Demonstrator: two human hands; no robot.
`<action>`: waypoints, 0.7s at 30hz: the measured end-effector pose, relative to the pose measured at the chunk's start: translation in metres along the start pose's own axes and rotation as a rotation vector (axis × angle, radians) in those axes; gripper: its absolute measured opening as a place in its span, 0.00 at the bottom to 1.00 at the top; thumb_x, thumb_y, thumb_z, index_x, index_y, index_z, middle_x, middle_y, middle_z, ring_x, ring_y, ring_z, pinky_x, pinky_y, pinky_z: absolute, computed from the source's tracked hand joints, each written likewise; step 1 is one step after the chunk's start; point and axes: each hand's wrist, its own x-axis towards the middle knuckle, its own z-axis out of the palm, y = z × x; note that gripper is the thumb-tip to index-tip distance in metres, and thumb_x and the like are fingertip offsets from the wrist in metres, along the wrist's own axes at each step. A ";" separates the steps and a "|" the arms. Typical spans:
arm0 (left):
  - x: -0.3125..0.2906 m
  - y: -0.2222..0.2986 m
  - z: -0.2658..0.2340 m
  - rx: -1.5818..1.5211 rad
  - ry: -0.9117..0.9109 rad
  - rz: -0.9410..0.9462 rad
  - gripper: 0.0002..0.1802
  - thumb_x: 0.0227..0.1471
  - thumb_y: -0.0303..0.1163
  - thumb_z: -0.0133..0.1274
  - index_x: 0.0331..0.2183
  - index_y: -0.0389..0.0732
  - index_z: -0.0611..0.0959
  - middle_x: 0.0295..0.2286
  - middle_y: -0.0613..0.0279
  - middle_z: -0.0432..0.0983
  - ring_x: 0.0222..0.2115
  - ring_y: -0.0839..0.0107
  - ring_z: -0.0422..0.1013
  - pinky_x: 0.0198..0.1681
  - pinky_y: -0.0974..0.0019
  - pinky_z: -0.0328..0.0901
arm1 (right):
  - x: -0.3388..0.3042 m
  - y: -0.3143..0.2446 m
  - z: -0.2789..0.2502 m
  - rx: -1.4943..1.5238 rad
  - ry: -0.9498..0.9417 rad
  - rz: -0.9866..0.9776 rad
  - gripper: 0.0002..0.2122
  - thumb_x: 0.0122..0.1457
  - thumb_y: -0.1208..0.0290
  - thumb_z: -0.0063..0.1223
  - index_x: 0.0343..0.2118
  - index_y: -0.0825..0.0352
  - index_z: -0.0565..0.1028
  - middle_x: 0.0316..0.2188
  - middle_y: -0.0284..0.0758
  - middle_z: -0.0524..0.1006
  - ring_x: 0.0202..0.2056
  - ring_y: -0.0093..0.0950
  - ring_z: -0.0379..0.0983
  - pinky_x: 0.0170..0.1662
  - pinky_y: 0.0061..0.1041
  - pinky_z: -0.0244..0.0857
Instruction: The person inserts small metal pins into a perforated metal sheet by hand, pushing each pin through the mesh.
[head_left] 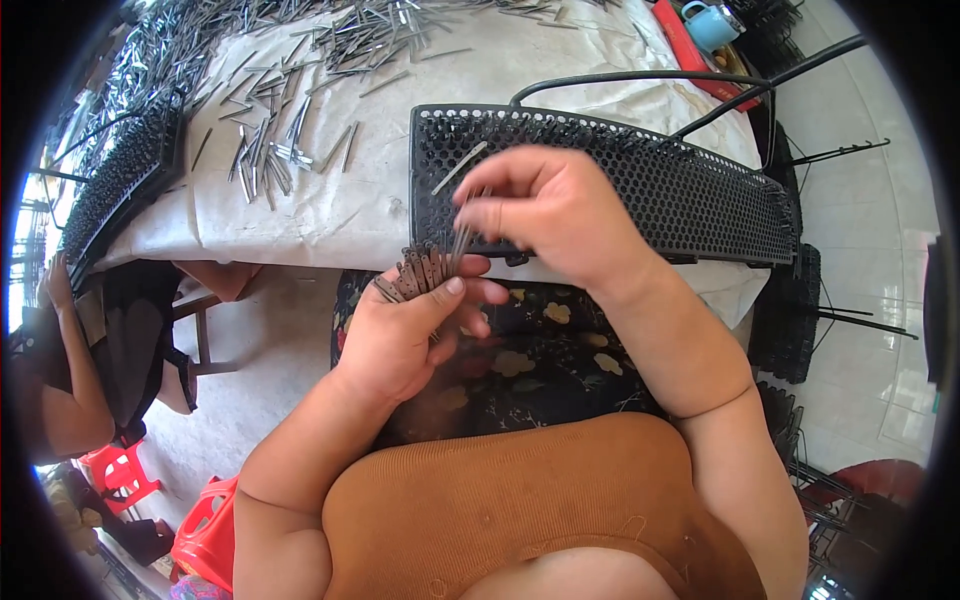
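My left hand (385, 335) is closed round a fanned bundle of thin, dark metal strips (415, 272) with small holes near their ends. Just above it, my right hand (565, 215) pinches at least one slim metal strip (462, 238), blurred by motion. Its lower end is close to the bundle; whether they touch I cannot tell. Behind both hands a long black rack (640, 190) with round holes lies along the table's near edge. One loose grey strip (460, 167) rests slantwise on the rack's left part.
More metal strips (275, 150) lie scattered on the pale table cover (340, 210), heaped at the far left. Another black rack (125, 180) is at the left, near another person's arm (75, 350). A blue mug (712, 27) stands at the back right. Red stools (205, 525) are at the lower left.
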 end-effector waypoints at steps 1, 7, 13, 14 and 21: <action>0.000 0.000 0.001 0.001 0.000 0.000 0.12 0.62 0.25 0.46 0.47 0.34 0.76 0.35 0.52 0.81 0.25 0.72 0.75 0.16 0.78 0.57 | 0.004 -0.003 -0.004 0.002 0.061 -0.005 0.05 0.56 0.78 0.61 0.36 0.70 0.80 0.28 0.30 0.80 0.26 0.14 0.71 0.28 0.13 0.63; 0.002 -0.003 0.001 0.074 0.087 -0.044 0.13 0.61 0.24 0.44 0.45 0.29 0.76 0.35 0.50 0.79 0.25 0.71 0.72 0.16 0.79 0.57 | 0.032 0.018 -0.017 -0.239 0.446 -0.484 0.06 0.56 0.78 0.62 0.37 0.69 0.78 0.28 0.30 0.80 0.29 0.17 0.75 0.33 0.15 0.69; 0.004 -0.005 -0.001 0.080 0.080 -0.036 0.13 0.61 0.25 0.45 0.44 0.29 0.76 0.33 0.51 0.79 0.25 0.73 0.72 0.15 0.79 0.57 | 0.040 0.028 -0.019 -0.680 0.518 -0.674 0.06 0.56 0.78 0.62 0.35 0.65 0.77 0.27 0.30 0.81 0.28 0.19 0.78 0.33 0.18 0.71; 0.004 -0.004 -0.001 0.080 0.075 -0.039 0.12 0.61 0.25 0.45 0.44 0.29 0.76 0.33 0.51 0.79 0.25 0.73 0.72 0.15 0.79 0.57 | 0.039 0.027 -0.020 -0.708 0.520 -0.669 0.06 0.55 0.78 0.62 0.35 0.65 0.77 0.27 0.31 0.81 0.28 0.19 0.78 0.33 0.18 0.71; 0.005 -0.003 -0.003 0.077 0.068 -0.050 0.12 0.60 0.25 0.45 0.44 0.29 0.77 0.33 0.52 0.79 0.24 0.73 0.73 0.15 0.79 0.57 | 0.034 0.023 -0.022 -0.802 0.506 -0.650 0.06 0.53 0.79 0.62 0.33 0.65 0.77 0.26 0.33 0.80 0.28 0.22 0.79 0.32 0.19 0.71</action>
